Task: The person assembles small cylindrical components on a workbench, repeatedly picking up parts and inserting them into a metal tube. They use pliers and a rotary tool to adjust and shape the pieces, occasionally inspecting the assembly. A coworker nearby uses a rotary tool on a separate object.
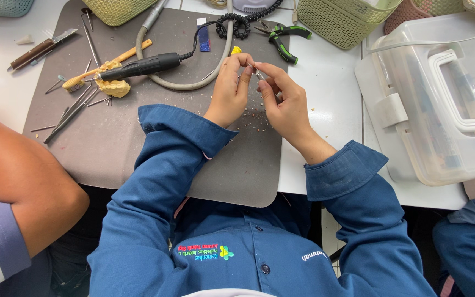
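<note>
White bench under a grey rubber mat, seen from above. At far left, another person's bare forearm. On the mat: brown-handled knife, thin metal hand instruments, yellow plaster dental casts, black motor handpiece with coiled cord. Left hand and right hand meeting above the mat's right edge, fingers of both pinched shut on a small thin metal piece, too tiny to identify. Behind them, green-handled pliers. Further right, green woven baskets and a clear plastic lidded box.
</note>
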A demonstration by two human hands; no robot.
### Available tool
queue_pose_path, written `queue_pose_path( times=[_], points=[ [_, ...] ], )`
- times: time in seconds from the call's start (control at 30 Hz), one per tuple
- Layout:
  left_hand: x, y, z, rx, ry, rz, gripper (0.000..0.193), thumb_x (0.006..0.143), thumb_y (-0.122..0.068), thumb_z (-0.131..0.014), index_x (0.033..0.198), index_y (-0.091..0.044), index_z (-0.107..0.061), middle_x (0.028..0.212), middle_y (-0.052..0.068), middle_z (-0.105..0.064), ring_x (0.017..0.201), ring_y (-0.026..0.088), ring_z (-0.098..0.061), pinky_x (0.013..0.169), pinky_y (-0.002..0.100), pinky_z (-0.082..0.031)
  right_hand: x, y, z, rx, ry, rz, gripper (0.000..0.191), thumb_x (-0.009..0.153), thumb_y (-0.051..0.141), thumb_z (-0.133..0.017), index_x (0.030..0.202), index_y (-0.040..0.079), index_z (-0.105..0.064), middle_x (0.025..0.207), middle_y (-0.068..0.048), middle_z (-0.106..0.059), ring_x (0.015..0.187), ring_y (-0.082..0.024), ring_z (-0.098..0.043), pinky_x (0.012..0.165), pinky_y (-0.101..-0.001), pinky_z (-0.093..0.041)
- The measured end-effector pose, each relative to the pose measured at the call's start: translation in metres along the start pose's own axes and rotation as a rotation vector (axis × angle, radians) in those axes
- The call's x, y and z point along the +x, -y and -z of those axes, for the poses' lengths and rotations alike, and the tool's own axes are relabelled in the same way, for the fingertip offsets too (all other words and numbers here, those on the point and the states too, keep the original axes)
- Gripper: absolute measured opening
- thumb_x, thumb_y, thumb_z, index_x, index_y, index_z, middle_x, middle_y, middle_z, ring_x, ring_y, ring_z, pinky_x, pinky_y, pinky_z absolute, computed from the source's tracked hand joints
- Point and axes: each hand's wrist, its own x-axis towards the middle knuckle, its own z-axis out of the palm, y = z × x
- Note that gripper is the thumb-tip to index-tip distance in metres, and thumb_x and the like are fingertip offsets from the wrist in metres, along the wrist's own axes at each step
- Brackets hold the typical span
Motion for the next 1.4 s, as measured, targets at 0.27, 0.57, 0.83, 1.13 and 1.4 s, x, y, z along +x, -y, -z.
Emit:
queue_pose_path(
  times=[0.27,0.57,0.83,1.13,1.4],
  points=[
    [0.002,-0.004,0.002,0.08,0.011,-0.072,0.005,0.108,-0.006,-0.055,0.111,-0.002,-0.054,0.105,0.011,-0.059,0.105,0.028,-0.057,0.094,0.037,-0.047,-0.002,-0.004,-0.001,0.018,0.001,-0.026,0.031,0.107,0.004,-0.063,0.137,0.013,-0.062,0.089,-0.002,-0.07,0.081,-0.008,-0.068,0.058,-0.0216,-0.048],
    [0.004,-0.008,0.003,0.142,0.009,-0.113,0.004,0.107,-0.005,-0.057,0.11,-0.003,-0.055,0.103,0.01,-0.061,0.105,0.03,-0.058,0.095,0.039,-0.046,-0.002,-0.007,0.0,0.027,0.0,-0.051,0.029,0.107,0.005,-0.063,0.135,0.013,-0.062,0.087,-0.001,-0.069,0.079,-0.007,-0.067,0.057,-0.021,-0.047],
    [0.004,-0.008,0.003,0.168,0.02,-0.122,0.007,0.106,-0.005,-0.058,0.112,-0.003,-0.055,0.105,0.01,-0.061,0.107,0.03,-0.057,0.096,0.039,-0.046,-0.002,-0.007,0.0,0.039,-0.004,-0.057,0.027,0.108,0.006,-0.063,0.134,0.012,-0.062,0.085,-0.001,-0.069,0.079,-0.007,-0.067,0.059,-0.0208,-0.045],
    [0.001,-0.001,0.003,0.177,0.008,-0.118,0.008,0.105,-0.005,-0.059,0.112,-0.003,-0.056,0.105,0.01,-0.061,0.108,0.03,-0.057,0.098,0.04,-0.045,-0.003,-0.007,-0.003,0.075,0.004,-0.075,0.029,0.107,0.005,-0.061,0.136,0.012,-0.061,0.088,-0.002,-0.071,0.084,-0.008,-0.07,0.063,-0.021,-0.049],
    [0.001,0.008,0.0,0.118,-0.061,0.005,0.012,0.104,-0.014,-0.065,0.108,-0.003,-0.063,0.103,0.009,-0.068,0.104,0.027,-0.063,0.094,0.037,-0.049,0.001,-0.01,-0.006,0.0,-0.031,-0.041,0.03,0.106,0.002,-0.06,0.134,0.01,-0.066,0.1,-0.006,-0.075,0.088,-0.011,-0.073,0.062,-0.0233,-0.051]
  ],
)
